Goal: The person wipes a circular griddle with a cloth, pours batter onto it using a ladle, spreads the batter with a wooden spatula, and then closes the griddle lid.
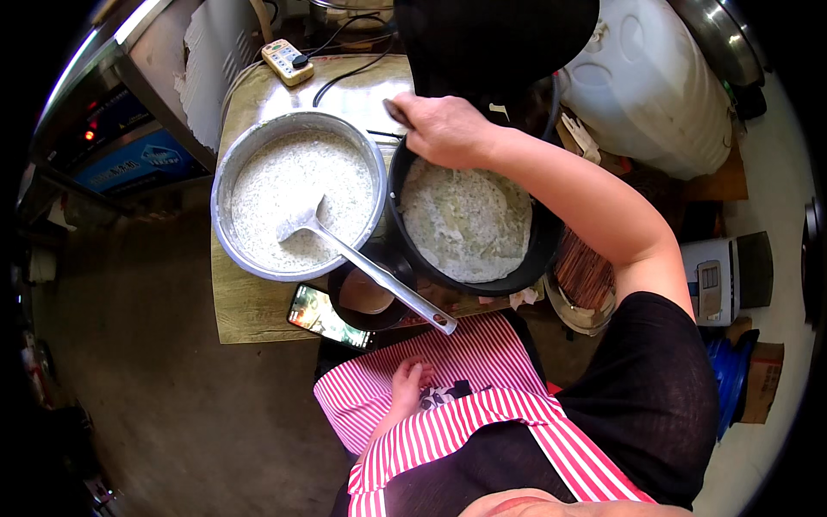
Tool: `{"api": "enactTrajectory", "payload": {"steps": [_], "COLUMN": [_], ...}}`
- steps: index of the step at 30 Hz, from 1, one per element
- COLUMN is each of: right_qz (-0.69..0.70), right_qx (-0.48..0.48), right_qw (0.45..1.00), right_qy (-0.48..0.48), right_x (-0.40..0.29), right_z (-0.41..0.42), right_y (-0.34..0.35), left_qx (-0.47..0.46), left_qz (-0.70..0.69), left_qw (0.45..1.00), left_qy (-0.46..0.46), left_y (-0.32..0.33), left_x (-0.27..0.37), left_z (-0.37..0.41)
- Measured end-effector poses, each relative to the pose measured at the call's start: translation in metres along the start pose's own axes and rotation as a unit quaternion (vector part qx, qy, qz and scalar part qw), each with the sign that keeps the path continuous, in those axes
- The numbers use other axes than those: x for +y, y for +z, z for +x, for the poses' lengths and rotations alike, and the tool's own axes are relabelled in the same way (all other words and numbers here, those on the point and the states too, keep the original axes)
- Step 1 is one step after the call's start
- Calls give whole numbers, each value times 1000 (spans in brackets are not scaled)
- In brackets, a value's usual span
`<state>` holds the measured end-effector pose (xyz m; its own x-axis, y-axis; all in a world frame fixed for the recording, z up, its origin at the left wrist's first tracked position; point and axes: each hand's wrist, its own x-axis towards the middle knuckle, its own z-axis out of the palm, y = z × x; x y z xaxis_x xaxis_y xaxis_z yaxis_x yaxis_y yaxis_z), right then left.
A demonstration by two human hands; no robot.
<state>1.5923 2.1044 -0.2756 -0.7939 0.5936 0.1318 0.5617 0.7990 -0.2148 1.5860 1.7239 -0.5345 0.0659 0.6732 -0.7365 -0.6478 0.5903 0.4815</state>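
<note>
My right hand [446, 129] is closed around a short dark handle [397, 114] above the back rim of a black round pan [478, 289]. What the handle belongs to is hidden. In the pan lies a pale, green-tinged flatbread [465, 220]. Left of the pan stands a metal basin [221, 223] of white, speckled batter [303, 158]. A metal ladle [381, 274] rests with its bowl in the batter, its handle slanting across a dark bowl [340, 284] of brownish liquid [366, 292]. My left hand [408, 381] lies empty on the striped apron [362, 381], fingers loosely curled.
A phone [323, 315] with a lit screen lies at the table's [249, 310] front edge. A power strip [287, 63] with cables sits at the back left. Behind the pan rises a large black round panel [494, 42]. A white plastic jug [646, 97] and bundled sticks [585, 271] are on the right.
</note>
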Motion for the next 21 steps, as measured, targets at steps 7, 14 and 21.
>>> {"api": "enactTrajectory", "payload": {"steps": [7,14,21], "right_qz": [25,257,405], "right_qx": [-22,25,163], "right_qw": [998,966,875], "right_qy": [-59,-21,209], "right_x": [-39,-20,45], "right_z": [-1,-12,-78], "right_y": [-11,-30,-71], "left_qx": [-4,-10,-4], "left_qz": [-2,14,19], "left_qw": [1000,1000,1000], "left_qy": [17,24,15], "left_y": [-1,-4,-2], "left_x": [-3,-8,-4], "left_z": [0,6,4]}}
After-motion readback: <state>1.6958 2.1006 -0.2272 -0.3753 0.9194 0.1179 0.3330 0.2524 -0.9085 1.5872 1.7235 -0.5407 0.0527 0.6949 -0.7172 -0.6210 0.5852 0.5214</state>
